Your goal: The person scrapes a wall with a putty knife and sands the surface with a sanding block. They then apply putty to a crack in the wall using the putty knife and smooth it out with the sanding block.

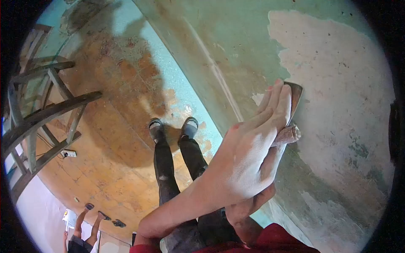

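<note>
My left hand point(253, 149) reaches across to the wall, its fingers pressed together along the blade of a scraper point(297, 95). The metal blade lies at the left edge of a pale, bare patch point(320, 63) on the green painted wall point(236, 29). Beneath my left hand, my right hand point(261, 199) is closed around the handle side of the scraper, mostly hidden. A dusty digit point(289, 135) sticks out just below the blade. White dust coats the back of my left hand.
A wooden frame like an upturned chair point(50, 111) stands at the left. My shoes point(190, 126) are on the worn orange floor point(105, 135) beside the wall. A power socket strip point(68, 153) lies near the frame. Another person's legs point(86, 227) and loose sandals point(119, 223) show at lower left.
</note>
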Motion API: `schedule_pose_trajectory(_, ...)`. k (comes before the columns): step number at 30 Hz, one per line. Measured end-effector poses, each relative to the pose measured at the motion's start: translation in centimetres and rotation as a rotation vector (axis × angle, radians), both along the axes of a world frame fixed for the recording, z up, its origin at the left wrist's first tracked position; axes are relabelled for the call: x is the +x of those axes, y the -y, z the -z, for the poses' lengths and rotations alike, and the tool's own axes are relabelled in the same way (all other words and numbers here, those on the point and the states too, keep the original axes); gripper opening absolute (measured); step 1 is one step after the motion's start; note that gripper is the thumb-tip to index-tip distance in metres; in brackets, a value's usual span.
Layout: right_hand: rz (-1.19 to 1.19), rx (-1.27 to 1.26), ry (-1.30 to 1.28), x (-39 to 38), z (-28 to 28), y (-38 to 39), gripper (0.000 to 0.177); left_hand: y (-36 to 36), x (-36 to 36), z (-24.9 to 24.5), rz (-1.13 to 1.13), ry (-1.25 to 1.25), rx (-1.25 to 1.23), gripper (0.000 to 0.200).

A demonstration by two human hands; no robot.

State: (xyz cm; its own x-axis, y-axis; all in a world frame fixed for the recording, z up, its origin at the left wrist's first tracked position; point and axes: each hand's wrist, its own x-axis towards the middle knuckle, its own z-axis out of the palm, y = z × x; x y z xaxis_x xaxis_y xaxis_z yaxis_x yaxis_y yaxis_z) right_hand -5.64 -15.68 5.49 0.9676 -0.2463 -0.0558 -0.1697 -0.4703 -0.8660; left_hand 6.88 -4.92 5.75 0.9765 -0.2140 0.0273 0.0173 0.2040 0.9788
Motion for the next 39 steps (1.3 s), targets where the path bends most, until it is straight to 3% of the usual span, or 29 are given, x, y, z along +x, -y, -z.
schedule_pose_trajectory(1, 0.045, 0.045, -0.026, -0.2, -0.1, -0.5, 0.06, 0.0, -0.4, 0.0, -0.002, -0.004, 0.009, 0.07)
schedule_pose_trajectory(3, 0.145, 0.125, -0.065, -0.1, -0.7, -1.4, 0.056, 0.9, -1.4, -0.2, -0.098, 0.029, -0.03, 0.051)
schedule_pose_trajectory(5, 0.186, 0.232, -0.089, 1.2, -2.0, -1.6, 0.054, 1.5, -1.5, -0.2, -0.158, 0.084, 0.02, 0.049)
schedule_pose_trajectory(7, -0.073, 0.069, -0.099, 0.5, -1.6, -0.7, 0.056, 0.4, -0.3, -0.5, -0.054, 0.035, -0.011, 0.049)
schedule_pose_trajectory(9, 0.038, 0.045, -0.15, -0.6, -0.8, -0.8, 0.053, 0.2, -0.8, -0.3, -0.001, 0.005, -0.005, 0.049)
schedule_pose_trajectory(11, 0.055, 0.018, -0.06, 1.8, -1.5, -1.9, 0.048, 1.5, -2.2, 0.0, -0.075, 0.019, -0.065, 0.049)
schedule_pose_trajectory(12, 0.104, -0.018, 0.047, 1.7, -1.2, -2.3, 0.055, 2.3, -2.2, -0.3, -0.181, 0.071, -0.014, 0.049)
schedule_pose_trajectory(15, 0.065, 0.084, -0.13, 3.5, -3.2, -0.2, 0.044, 2.4, -2.0, 0.2, -0.14, -0.024, 0.017, 0.051)
schedule_pose_trajectory(16, 0.041, -0.074, -0.089, 3.8, -2.8, -0.4, 0.042, 2.5, -2.0, 0.1, -0.105, -0.079, 0.039, 0.053)
schedule_pose_trajectory(17, -0.046, 0.006, -0.091, 3.9, -2.3, 0.1, 0.044, 2.7, -2.2, 0.2, -0.099, -0.075, 0.044, 0.053)
schedule_pose_trajectory(19, -0.027, -0.146, 0.037, 3.1, -1.9, -0.9, 0.044, 2.6, -2.5, 0.7, -0.079, -0.049, -0.102, 0.056)
schedule_pose_trajectory(21, 0.108, 0.063, -0.087, 3.2, -3.5, -1.9, 0.043, 2.9, -2.8, 0.2, -0.072, -0.063, -0.108, 0.056)
schedule_pose_trajectory(22, 0.184, 0.115, 0.107, 3.9, -2.4, -3.2, 0.044, 3.3, -3.0, -0.2, -0.062, -0.087, -0.131, 0.056)
schedule_pose_trajectory(23, -0.049, -0.091, -0.074, 3.7, -3.1, -0.8, 0.045, 2.2, -2.2, -0.2, -0.05, -0.037, 0.113, 0.054)
schedule_pose_trajectory(25, -0.084, -0.094, -0.129, 3.4, -2.9, -0.6, 0.044, 1.5, -0.7, -0.7, -0.116, -0.145, -0.028, 0.04)
schedule_pose_trajectory(26, -0.124, -0.087, -0.18, 3.5, -2.8, -0.7, 0.044, 1.7, -1.5, 0.2, -0.05, -0.092, 0.013, 0.047)
schedule_pose_trajectory(29, 0.034, 0.102, -0.088, 3.4, -3.6, -1.5, 0.046, 1.3, -1.5, 0.2, -0.002, -0.05, 0.095, 0.054)
schedule_pose_trajectory(30, 0.071, 0.062, 0.101, 3.9, -2.8, -2.0, 0.045, 1.4, -1.6, 0.1, -0.019, -0.069, 0.131, 0.054)
schedule_pose_trajectory(31, -0.013, 0.038, -0.183, 4.1, -4.3, -1.1, 0.047, 1.4, -1.7, -0.2, -0.032, -0.089, 0.167, 0.053)
schedule_pose_trajectory(33, -0.153, 0.032, -0.139, 5.3, -3.2, -1.0, 0.046, 0.6, 0.0, -0.2, -0.091, -0.126, 0.018, 0.05)
schedule_pose_trajectory(35, -0.088, -0.076, -0.094, 4.1, -2.8, -2.0, 0.046, 0.7, -1.5, 0.3, 0.024, -0.127, 0.038, 0.048)
schedule_pose_trajectory(37, 0.053, 0.067, -0.084, 4.6, -4.3, -3.0, 0.047, 1.5, -1.4, -0.5, -0.057, -0.099, 0.007, 0.04)
schedule_pose_trajectory(38, -0.003, 0.014, 0.052, 4.7, -4.2, -3.0, 0.04, 1.8, -1.4, -0.8, -0.133, -0.081, -0.032, 0.033)
schedule_pose_trajectory(39, -0.157, -0.229, -0.123, 4.6, -4.3, -1.2, 0.05, 1.1, -1.1, -0.1, -0.051, -0.104, 0.095, 0.027)
